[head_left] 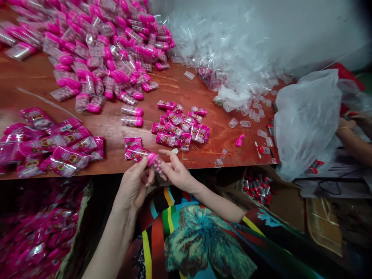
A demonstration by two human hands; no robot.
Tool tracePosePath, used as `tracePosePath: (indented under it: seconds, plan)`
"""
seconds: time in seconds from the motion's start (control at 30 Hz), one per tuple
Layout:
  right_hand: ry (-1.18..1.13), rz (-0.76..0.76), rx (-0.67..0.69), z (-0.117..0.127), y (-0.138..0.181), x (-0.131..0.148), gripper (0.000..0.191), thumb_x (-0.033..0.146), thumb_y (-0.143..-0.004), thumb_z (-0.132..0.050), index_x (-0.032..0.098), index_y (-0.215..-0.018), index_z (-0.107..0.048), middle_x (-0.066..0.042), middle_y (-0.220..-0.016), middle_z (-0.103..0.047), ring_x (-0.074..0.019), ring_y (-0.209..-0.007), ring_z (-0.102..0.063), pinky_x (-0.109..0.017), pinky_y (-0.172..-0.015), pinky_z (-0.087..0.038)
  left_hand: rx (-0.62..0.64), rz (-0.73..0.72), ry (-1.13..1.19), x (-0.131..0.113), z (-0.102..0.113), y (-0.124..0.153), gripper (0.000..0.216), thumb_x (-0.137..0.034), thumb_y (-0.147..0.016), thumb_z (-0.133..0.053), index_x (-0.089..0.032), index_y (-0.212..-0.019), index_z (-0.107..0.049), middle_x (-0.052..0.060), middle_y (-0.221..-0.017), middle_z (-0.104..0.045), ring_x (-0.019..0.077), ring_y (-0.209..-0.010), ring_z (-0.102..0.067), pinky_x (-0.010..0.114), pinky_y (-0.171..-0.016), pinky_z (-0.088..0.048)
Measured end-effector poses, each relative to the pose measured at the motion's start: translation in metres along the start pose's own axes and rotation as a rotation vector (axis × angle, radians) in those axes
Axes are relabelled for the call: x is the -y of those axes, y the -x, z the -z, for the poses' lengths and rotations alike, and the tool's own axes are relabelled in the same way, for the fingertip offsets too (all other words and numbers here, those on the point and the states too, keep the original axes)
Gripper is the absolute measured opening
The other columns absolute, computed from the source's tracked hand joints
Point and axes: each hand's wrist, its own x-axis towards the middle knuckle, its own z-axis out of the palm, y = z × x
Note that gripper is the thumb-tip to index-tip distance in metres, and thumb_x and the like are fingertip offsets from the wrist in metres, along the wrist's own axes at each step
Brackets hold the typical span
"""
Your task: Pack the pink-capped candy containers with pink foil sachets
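Between my two hands, just past the table's front edge, is a clear candy bottle [156, 162] with a pink cap and pink balls inside. My left hand [136, 180] pinches a pink printed sleeve [136, 152] at the capped end of the bottle; how far the sleeve covers it is hard to tell. My right hand [176, 170] grips the clear end of the bottle, its index finger stretched out. Under the held sleeve lies another flat pink sleeve [133, 142]. Two unsleeved bottles [131, 121] rest side by side farther back.
A big heap of pink-capped bottles [95, 50] fills the back left. Sleeved packs [58, 143] lie left, with a small pile of wrapped rolls [181, 124] at centre. Clear empty tubes [221, 42] are heaped behind. At right, a co-worker's arm [353, 137] is beside a plastic bag [306, 120].
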Motion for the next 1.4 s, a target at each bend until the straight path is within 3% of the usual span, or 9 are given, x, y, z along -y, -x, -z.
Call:
tracePosePath:
  seconds: [0.17, 0.27, 0.47, 0.67, 1.0, 1.13, 1.2, 1.3, 1.4]
  plan:
    - [0.357, 0.067, -0.048, -0.007, 0.004, 0.001, 0.050, 0.033, -0.099, -0.054, 0.025, -0.146, -0.037, -0.001, -0.088, -0.063, -0.0136, -0.075, -0.061, -0.026, -0.066, -0.047, 0.009, 0.063, 0.097, 0.006, -0.002, -0.004, 0.036, -0.044, -0.073, -0.084, -0.013, -0.077, -0.066, -0.002, -0.054, -0.057, 0.0039, -0.040, -0.037, 0.017, -0.045, -0.036]
    - [0.171, 0.004, -0.063, -0.010, 0.000, 0.003, 0.049, 0.035, -0.099, -0.053, 0.024, -0.144, -0.037, 0.004, -0.075, -0.056, -0.0099, -0.058, -0.054, -0.023, -0.058, -0.045, 0.022, 0.077, 0.091, 0.014, -0.002, -0.002, 0.038, -0.047, -0.074, -0.083, -0.013, -0.077, -0.066, -0.002, -0.054, -0.056, 0.0028, -0.038, -0.034, 0.017, -0.044, -0.034]
    - [-0.183, -0.226, 0.023, -0.003, -0.006, 0.007, 0.052, 0.046, -0.099, -0.052, 0.024, -0.142, -0.033, 0.012, -0.060, -0.044, -0.0042, -0.036, -0.026, -0.016, -0.037, -0.019, 0.090, 0.099, 0.044, 0.019, -0.001, 0.003, 0.038, -0.048, -0.076, -0.080, -0.012, -0.078, -0.068, 0.002, -0.059, -0.062, 0.0049, -0.041, -0.040, 0.020, -0.045, -0.036]
    - [-0.094, -0.106, 0.015, -0.005, -0.003, -0.001, 0.059, 0.046, -0.094, -0.061, 0.021, -0.140, -0.033, 0.013, -0.056, -0.048, -0.0049, -0.037, -0.033, -0.016, -0.040, -0.028, 0.019, 0.037, 0.035, 0.014, -0.002, -0.002, 0.043, -0.051, -0.073, -0.082, -0.014, -0.066, -0.061, 0.000, -0.043, -0.052, 0.0048, -0.034, -0.036, 0.018, -0.039, -0.027]
    - [-0.056, -0.084, 0.082, -0.001, -0.010, -0.008, 0.057, 0.052, -0.095, -0.057, 0.022, -0.139, -0.038, 0.012, -0.057, -0.048, -0.0057, -0.037, -0.036, -0.017, -0.040, -0.029, 0.025, -0.009, -0.044, 0.021, -0.002, 0.002, 0.043, -0.051, -0.075, -0.080, -0.016, -0.061, -0.060, -0.002, -0.045, -0.051, 0.0064, -0.039, -0.039, 0.021, -0.048, -0.037]
    - [0.279, 0.135, -0.096, 0.015, -0.010, 0.017, 0.042, 0.043, -0.097, -0.057, 0.022, -0.134, -0.049, 0.003, -0.071, -0.057, -0.0121, -0.061, -0.055, -0.025, -0.059, -0.045, 0.018, -0.081, -0.166, 0.018, 0.000, 0.001, 0.039, -0.054, -0.087, -0.067, -0.016, -0.078, -0.070, -0.003, -0.043, -0.048, 0.0101, -0.041, -0.041, 0.022, -0.049, -0.036]
    - [0.485, 0.246, -0.303, 0.028, -0.009, 0.037, 0.046, 0.041, -0.099, -0.054, 0.023, -0.140, -0.045, 0.000, -0.074, -0.060, -0.0157, -0.066, -0.058, -0.030, -0.065, -0.047, -0.099, -0.228, -0.257, 0.011, 0.004, 0.000, 0.032, -0.049, -0.088, -0.067, -0.018, -0.093, -0.075, 0.000, -0.052, -0.058, 0.0129, -0.046, -0.048, 0.023, -0.048, -0.035]
    - [0.802, 0.276, -0.545, 0.039, -0.011, 0.060, 0.058, 0.043, -0.099, -0.054, 0.018, -0.149, -0.038, 0.001, -0.063, -0.057, -0.0193, -0.058, -0.055, -0.033, -0.062, -0.045, -0.280, -0.499, -0.415, -0.005, 0.014, -0.008, 0.018, -0.032, -0.080, -0.076, -0.024, -0.096, -0.078, 0.008, -0.096, -0.075, 0.0194, -0.074, -0.064, 0.022, -0.050, -0.037]
    - [0.950, 0.288, -0.449, 0.031, -0.023, 0.061, 0.051, 0.040, -0.101, -0.049, 0.017, -0.147, -0.045, -0.001, -0.062, -0.061, -0.0191, -0.052, -0.054, -0.032, -0.059, -0.045, -0.343, -0.634, -0.678, -0.017, 0.023, -0.020, 0.031, -0.024, -0.078, -0.076, -0.028, -0.109, -0.079, 0.010, -0.134, -0.066, 0.0178, -0.070, -0.062, 0.023, -0.044, -0.030]
